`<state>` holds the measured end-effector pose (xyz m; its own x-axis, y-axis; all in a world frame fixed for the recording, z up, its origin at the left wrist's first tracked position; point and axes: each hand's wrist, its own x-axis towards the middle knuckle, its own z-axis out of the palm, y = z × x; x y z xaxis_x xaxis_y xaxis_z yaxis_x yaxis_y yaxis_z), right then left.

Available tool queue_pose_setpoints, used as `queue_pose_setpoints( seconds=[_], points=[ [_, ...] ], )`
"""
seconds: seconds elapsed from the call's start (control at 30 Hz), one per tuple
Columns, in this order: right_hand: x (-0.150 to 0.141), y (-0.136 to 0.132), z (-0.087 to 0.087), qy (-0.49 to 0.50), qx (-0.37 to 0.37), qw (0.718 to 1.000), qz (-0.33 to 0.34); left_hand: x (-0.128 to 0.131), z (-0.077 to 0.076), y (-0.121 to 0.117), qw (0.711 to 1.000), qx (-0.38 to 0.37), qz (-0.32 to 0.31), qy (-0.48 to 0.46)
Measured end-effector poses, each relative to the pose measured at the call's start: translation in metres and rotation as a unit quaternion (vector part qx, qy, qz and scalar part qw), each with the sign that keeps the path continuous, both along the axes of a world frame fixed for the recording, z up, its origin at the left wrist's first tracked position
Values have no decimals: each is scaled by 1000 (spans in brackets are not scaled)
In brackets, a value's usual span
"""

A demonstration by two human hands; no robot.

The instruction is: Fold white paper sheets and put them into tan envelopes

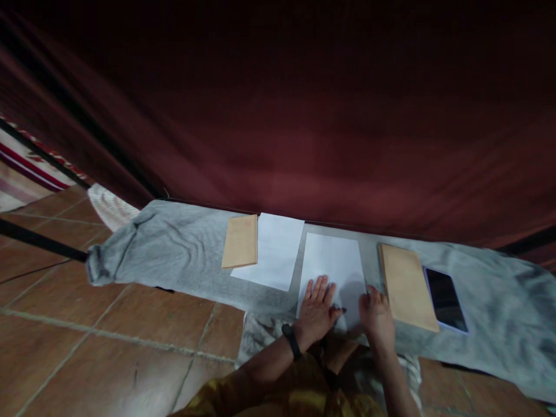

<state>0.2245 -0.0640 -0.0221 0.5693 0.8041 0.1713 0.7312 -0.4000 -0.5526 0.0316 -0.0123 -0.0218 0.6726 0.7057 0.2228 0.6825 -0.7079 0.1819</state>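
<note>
A white sheet of paper (332,258) lies on the grey cloth in front of me. My left hand (319,307) rests flat on its lower part with fingers spread, a dark band on the wrist. A small dark tip shows by the left thumb; what it is I cannot make out. At the sheet's lower right edge, my right hand (377,318) is closed with curled fingers. Whatever it may hold is hidden. Just right of that hand lies a tan notebook or board (408,286).
To the left, a second white sheet (280,249) lies beside a smaller tan notebook or board (240,240). A phone (447,300) lies on the right of the grey cloth (186,243). A dark red curtain (304,145) hangs behind. Brown tiles (108,347) cover the floor.
</note>
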Motion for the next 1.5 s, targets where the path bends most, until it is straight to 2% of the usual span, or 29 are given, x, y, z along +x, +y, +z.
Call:
queue_pose_setpoints(
  seconds=[0.07, 0.17, 0.27, 0.43, 0.57, 0.77, 0.93, 1.03, 1.1, 1.27, 1.4, 1.5],
  points=[
    [-12, 6, 2, -57, 48, 997, 15, 1, 2, 4, 1000, 1, -14, 1],
    [-33, 25, 1, -22, 111, 988, 107, 5, 3, 11, 999, -2, -47, 3],
    [-51, 49, -5, 3, 94, 976, 195, 7, 2, 21, 997, -10, -71, 10],
    [-55, 67, -14, -130, 48, 957, 254, 8, -2, 41, 999, -4, -41, 14],
    [-43, 66, -18, -208, 27, 955, 212, 6, -5, 56, 1000, -7, 14, 3],
    [-27, 59, -24, -234, 7, 965, 115, 4, -4, 72, 997, -16, 76, 12],
    [-22, 54, -27, -251, 10, 965, 69, 7, 0, 72, 989, -31, 141, 13],
    [-24, 53, -26, -254, 7, 965, 59, 17, 3, 66, 984, -34, 174, -2],
    [-25, 52, -26, -254, -2, 965, 58, 30, 5, 62, 988, -32, 150, -19],
    [-20, 47, -28, -254, -22, 963, 87, 72, 2, 58, 997, -55, 32, -33],
    [-19, 44, -30, -252, -11, 962, 101, 97, -3, 70, 997, -67, 4, -26],
    [-23, 47, -27, -237, 1, 967, 89, 101, -5, 89, 997, -69, 9, -15]
  ],
)
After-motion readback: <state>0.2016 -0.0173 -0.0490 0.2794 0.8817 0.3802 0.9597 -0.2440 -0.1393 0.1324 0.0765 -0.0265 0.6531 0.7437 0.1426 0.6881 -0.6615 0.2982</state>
